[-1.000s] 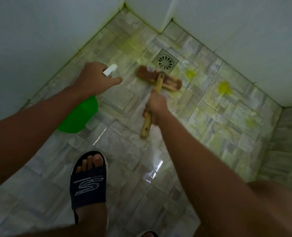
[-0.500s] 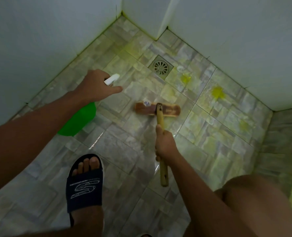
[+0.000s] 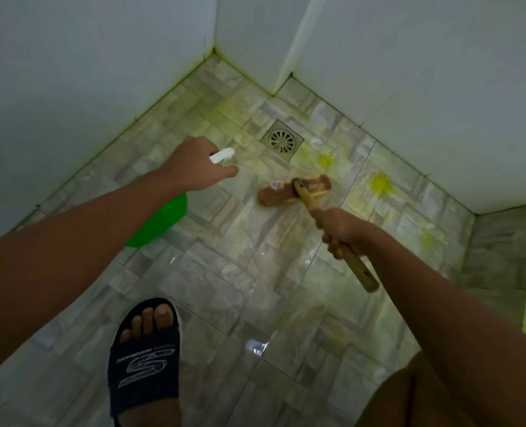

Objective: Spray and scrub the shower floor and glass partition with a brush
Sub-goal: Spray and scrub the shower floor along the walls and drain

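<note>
My right hand (image 3: 340,229) grips the wooden handle of a long scrub brush (image 3: 295,190), whose brown head lies flat on the wet tiled shower floor (image 3: 224,272), just below the drain. My left hand (image 3: 194,166) holds a green spray bottle (image 3: 160,224) by its white nozzle, index finger stretched forward; the bottle's body hangs under my forearm, mostly hidden. Yellow-green cleaner blotches (image 3: 378,184) stain the tiles to the right of the brush.
A round metal floor drain (image 3: 282,140) sits near the far corner. White walls (image 3: 86,72) close in on the left, back and right. My left foot in a dark slide sandal (image 3: 144,359) stands at the bottom. A raised tiled step (image 3: 502,251) borders the right.
The brush was pulled back from the drain, then pushed forward and right again. My right hand swung to the right. The left hand with the bottle stayed about where it was.
</note>
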Demonstrator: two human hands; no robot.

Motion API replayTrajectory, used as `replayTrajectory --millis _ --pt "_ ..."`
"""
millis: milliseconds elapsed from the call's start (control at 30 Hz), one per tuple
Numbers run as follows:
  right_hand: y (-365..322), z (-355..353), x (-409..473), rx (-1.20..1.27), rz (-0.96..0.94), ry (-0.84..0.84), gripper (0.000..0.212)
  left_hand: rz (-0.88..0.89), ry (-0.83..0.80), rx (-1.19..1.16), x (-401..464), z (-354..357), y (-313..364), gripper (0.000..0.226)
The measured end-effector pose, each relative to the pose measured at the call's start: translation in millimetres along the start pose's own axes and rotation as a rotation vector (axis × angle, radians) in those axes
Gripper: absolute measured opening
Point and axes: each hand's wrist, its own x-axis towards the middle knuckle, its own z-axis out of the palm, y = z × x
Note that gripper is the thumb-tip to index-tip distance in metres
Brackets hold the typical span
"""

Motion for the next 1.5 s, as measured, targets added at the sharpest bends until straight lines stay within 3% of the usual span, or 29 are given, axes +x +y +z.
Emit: replayTrajectory --millis 133,233,500,633,833,967,1100,1267,1400,1500 --pt "16.2 -35.6 11.5 -0.441 -0.117 0.186 0.033 -0.118 0.009 -0.003 12.2 3.0 9.1 0.052" --pt "4.6 -67.4 26.9 -0.75 -0.205 0.348 0.041 -0.17 0.076 -0.029 17.9 8.9 15.6 0.057" --pt "-35.6 -145.1 52.2 -1.02 -0.233 0.379 0.039 -0.018 0.097 0.002 28.2 19.9 32.5 0.059" --pt "-68.4 -140.6 68.5 -1.225 -0.334 0.363 0.05 0.027 0.159 0.029 15.2 18.4 26.1 0.059" --pt "-138.5 -72.3 103.7 -1.196 -0.5 0.271 0.042 -0.026 0.102 0.044 36.4 23.4 22.3 0.061" --pt "-80.0 -89.7 81.9 -1.123 -0.396 0.205 0.041 -0.055 0.073 0.041 42.2 30.1 18.7 0.06" --pt "-25.9 -103.5 50.2 -1.198 -0.261 0.165 0.044 -0.044 0.076 0.001 40.2 24.7 14.7 0.06" --pt "-96.2 -84.9 73.6 -1.138 -0.309 0.237 0.047 -0.052 0.116 0.024 43.3 15.2 11.3 0.056" --pt "-145.6 -57.8 93.2 -0.983 -0.331 0.271 0.027 -0.118 0.068 0.064 44.7 18.1 -1.0 0.064" --pt "-134.7 -50.5 100.2 -0.92 -0.317 0.297 0.039 -0.21 0.062 0.058 39.3 7.7 -8.3 0.061"
